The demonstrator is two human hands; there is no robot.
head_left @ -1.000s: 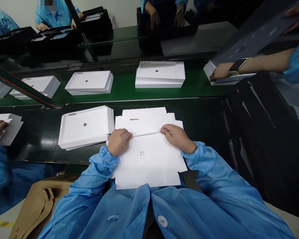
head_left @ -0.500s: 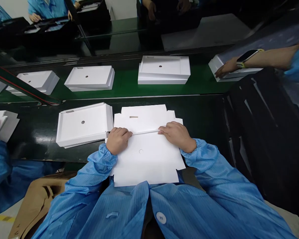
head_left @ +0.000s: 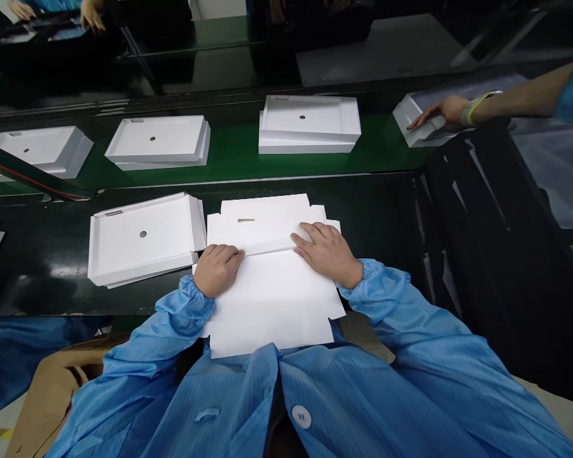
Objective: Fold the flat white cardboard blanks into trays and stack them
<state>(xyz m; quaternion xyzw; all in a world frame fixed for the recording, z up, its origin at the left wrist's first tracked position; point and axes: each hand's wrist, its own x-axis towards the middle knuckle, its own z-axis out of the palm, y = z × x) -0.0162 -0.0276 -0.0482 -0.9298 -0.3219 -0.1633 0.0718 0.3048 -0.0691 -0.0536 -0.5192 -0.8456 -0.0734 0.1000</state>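
While R hand [head_left: 327,253] rests w/ fingers spread on the blank's far panel, gripping nothing, L hand [head_left: 218,270] curls at the crease; can't tell if it's pinching. White die-cut cardboard blank [head_left: 267,292] lies at worktop's [head_left: 377,210] near edge, near flap overhanging. Poss. trouble: uneven pressure L vs. R could skew the crease; blue jacket [head_left: 248,401] nudging the unsupported flap could bend it; a leftward slip could bump the stacked white trays [head_left: 143,254] just beside. Mat'ls: blank smooth, matte, thin, w/ notched corners + narrow slot; trays shallow, rect., w/ round hole; worktop dark, glossy.
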